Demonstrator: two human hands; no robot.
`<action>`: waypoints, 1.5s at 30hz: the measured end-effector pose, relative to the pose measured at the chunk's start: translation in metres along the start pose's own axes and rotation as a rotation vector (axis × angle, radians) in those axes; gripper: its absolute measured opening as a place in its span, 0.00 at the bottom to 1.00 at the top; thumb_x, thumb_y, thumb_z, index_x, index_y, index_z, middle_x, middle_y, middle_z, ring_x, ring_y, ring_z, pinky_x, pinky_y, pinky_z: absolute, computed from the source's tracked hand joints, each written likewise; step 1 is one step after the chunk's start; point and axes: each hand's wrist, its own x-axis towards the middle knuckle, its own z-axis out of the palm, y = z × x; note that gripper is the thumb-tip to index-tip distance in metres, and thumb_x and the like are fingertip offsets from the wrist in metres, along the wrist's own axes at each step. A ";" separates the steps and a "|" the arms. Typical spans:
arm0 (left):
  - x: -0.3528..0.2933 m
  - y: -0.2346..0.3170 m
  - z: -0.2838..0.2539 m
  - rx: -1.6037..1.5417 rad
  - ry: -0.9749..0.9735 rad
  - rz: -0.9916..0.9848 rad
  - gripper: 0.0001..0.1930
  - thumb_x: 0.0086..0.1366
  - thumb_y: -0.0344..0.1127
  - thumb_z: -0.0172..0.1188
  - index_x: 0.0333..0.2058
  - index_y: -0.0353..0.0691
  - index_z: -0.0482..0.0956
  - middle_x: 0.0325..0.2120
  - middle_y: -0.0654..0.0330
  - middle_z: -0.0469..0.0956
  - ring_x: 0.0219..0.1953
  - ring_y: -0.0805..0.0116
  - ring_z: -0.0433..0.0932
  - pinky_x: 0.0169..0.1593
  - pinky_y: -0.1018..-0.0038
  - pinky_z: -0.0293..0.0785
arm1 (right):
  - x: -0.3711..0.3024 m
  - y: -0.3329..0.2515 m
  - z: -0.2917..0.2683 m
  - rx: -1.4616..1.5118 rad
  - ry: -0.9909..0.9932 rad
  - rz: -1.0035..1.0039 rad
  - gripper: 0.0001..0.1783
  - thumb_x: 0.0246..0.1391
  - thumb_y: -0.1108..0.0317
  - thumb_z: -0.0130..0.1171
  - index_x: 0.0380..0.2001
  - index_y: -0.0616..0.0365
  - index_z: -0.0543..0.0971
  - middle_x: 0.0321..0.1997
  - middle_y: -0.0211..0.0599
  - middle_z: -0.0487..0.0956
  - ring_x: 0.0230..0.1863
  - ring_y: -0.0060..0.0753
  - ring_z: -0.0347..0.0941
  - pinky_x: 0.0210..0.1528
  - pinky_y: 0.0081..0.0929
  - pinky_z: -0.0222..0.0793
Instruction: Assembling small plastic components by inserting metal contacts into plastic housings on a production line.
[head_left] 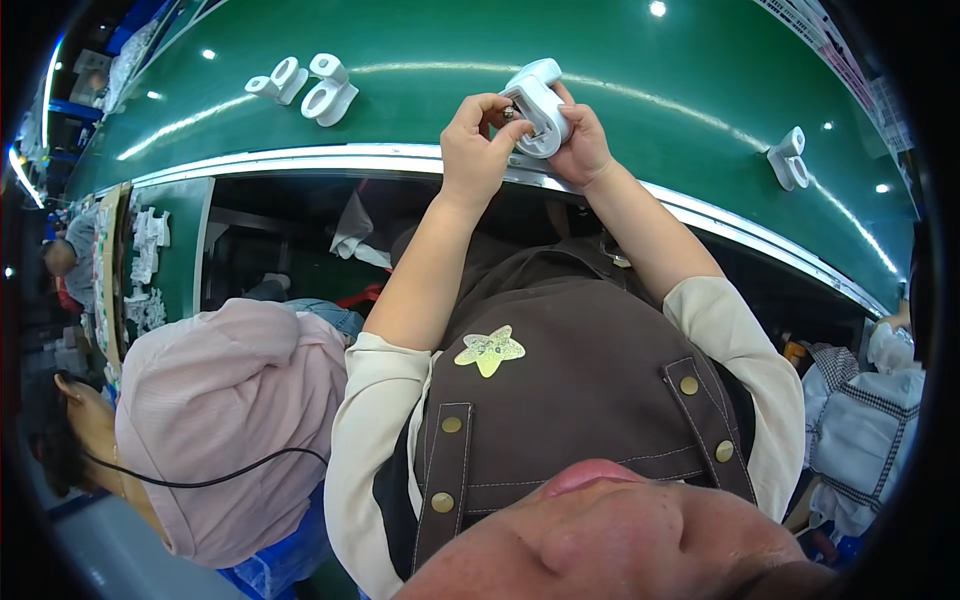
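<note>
My right hand (583, 142) is closed around a white plastic housing (541, 122), shaped like a small toy toilet with a rounded end. It is held tilted above the near edge of the green table (430, 105), its open hollow turned toward my left hand. My left hand (478, 140) has its thumb and fingers pinched at that hollow. Between them shows a small shiny metallic-looking part (509, 113), mostly covered by the fingertips. Whether this part touches the housing I cannot tell.
Similar white pieces stand on the table: one (278, 80) and another (329, 90) at the left, one more (789, 158) at the far right. A metal rail (300, 160) runs along the near edge. A person in pink (230, 420) sits at my left, another person in white (862, 430) at my right.
</note>
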 end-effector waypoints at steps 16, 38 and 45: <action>0.004 0.003 -0.007 0.117 0.039 0.275 0.11 0.49 0.19 0.64 0.32 0.34 0.77 0.34 0.59 0.76 0.32 0.73 0.74 0.37 0.80 0.72 | 0.008 0.008 0.003 -0.007 0.027 -0.016 0.34 0.47 0.64 0.40 0.62 0.50 0.55 0.58 0.42 0.65 0.59 0.40 0.63 0.62 0.39 0.58; 0.009 -0.001 -0.014 0.410 0.134 0.405 0.14 0.49 0.17 0.59 0.37 0.35 0.76 0.36 0.56 0.73 0.28 0.70 0.74 0.33 0.75 0.73 | 0.018 0.024 0.008 -0.071 0.059 -0.046 0.34 0.50 0.61 0.43 0.63 0.48 0.53 0.59 0.38 0.65 0.59 0.37 0.62 0.62 0.38 0.57; 0.011 -0.006 -0.014 0.411 0.129 0.364 0.15 0.47 0.17 0.59 0.37 0.35 0.75 0.38 0.55 0.74 0.31 0.65 0.75 0.36 0.73 0.73 | 0.022 0.030 0.002 -0.097 0.042 -0.050 0.33 0.50 0.61 0.45 0.62 0.42 0.52 0.59 0.35 0.63 0.60 0.36 0.61 0.59 0.38 0.58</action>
